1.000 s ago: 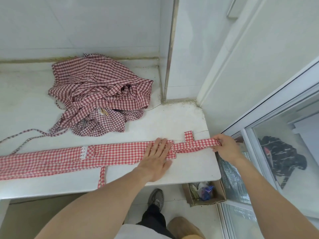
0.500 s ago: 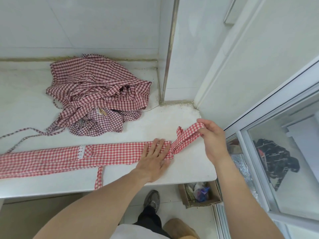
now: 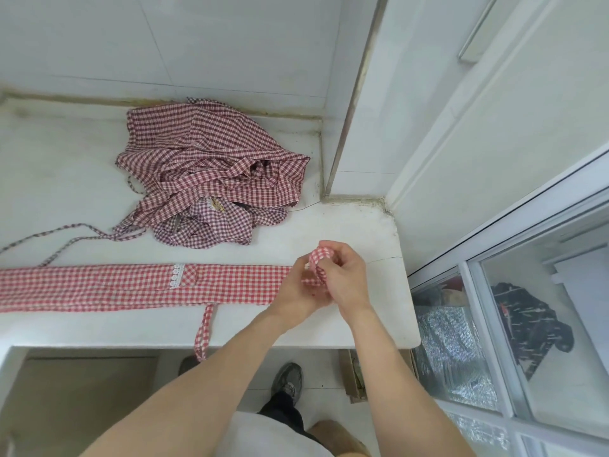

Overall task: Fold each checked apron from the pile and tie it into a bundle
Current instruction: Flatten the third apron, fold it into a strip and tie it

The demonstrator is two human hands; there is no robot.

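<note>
A red-and-white checked apron (image 3: 131, 286), folded into a long narrow band, lies across the white counter (image 3: 379, 291) near its front edge. A strap (image 3: 203, 331) from it hangs over the edge. At the band's right end my left hand (image 3: 296, 288) and my right hand (image 3: 342, 278) meet, both gripping the folded-back end of the apron, which curls up between the fingers. Behind, a pile of darker checked aprons (image 3: 211, 179) lies crumpled, its thin ties trailing left.
A tiled wall and a metal-edged corner post (image 3: 356, 94) stand behind the counter. A window frame (image 3: 494, 291) runs along the right. Below the counter sit a cardboard box (image 3: 354, 374) and my shoe (image 3: 288, 379).
My right hand has carried the apron's right end up and back to the left. My left hand has lifted off the flat band and joined it, gripping the rolled end.
</note>
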